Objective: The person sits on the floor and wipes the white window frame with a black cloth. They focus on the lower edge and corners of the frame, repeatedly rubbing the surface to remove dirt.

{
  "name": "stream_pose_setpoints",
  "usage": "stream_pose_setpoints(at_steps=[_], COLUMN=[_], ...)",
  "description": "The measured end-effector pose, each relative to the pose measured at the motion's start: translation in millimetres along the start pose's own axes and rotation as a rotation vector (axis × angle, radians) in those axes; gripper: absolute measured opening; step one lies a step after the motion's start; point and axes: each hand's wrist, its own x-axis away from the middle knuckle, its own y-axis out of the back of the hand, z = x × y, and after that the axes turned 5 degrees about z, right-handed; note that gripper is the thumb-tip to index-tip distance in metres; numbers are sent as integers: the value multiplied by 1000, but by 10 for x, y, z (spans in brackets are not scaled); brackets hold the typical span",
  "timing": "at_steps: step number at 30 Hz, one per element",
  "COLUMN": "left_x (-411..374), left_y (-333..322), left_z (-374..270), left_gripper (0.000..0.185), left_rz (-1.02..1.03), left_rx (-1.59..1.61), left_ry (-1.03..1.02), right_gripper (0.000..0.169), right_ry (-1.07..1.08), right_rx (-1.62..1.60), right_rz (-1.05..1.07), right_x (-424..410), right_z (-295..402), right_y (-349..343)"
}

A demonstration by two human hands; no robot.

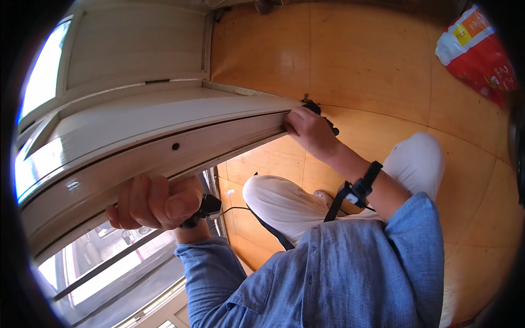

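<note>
A white door (229, 139) stands edge-on before me, with a round dark hole (175, 146) in its edge. My left hand (158, 201) curls its fingers around the door's edge at the lower left. Near the far end of the same edge, by the floor, my right hand (305, 127) touches the door with bent fingers; whether it holds something small is hidden. Just past the right hand lies a black object (312, 108) that I cannot identify. Both wrists wear black straps with small devices.
A red and white plastic bag (478, 57) lies on the tan tiled floor (369, 65) at the upper right. A white panelled surface (135, 45) rises behind the door. A barred window (119, 262) is at the lower left. My bent knees are close to the door.
</note>
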Motion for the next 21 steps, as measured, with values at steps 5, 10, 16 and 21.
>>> stream_pose_setpoints(at_steps=[5,10,16,21], left_x=[-48,12,9,21], left_y=[49,-36,49,-151], left_z=[86,75,150,198], left_gripper=[35,46,40,44], left_rz=[13,30,60,-150], left_rx=[43,-58,-46,-24], left_ry=[-9,-23,-61,-186], right_gripper=[8,9,13,15], right_ry=[-331,-423,-471,-399], right_rx=[-133,-256,-266,-472], right_rz=[103,156,192,111], right_x=[83,152,156,-4], right_z=[-254,-276,-79,381], right_y=[-93,-130,-125,55])
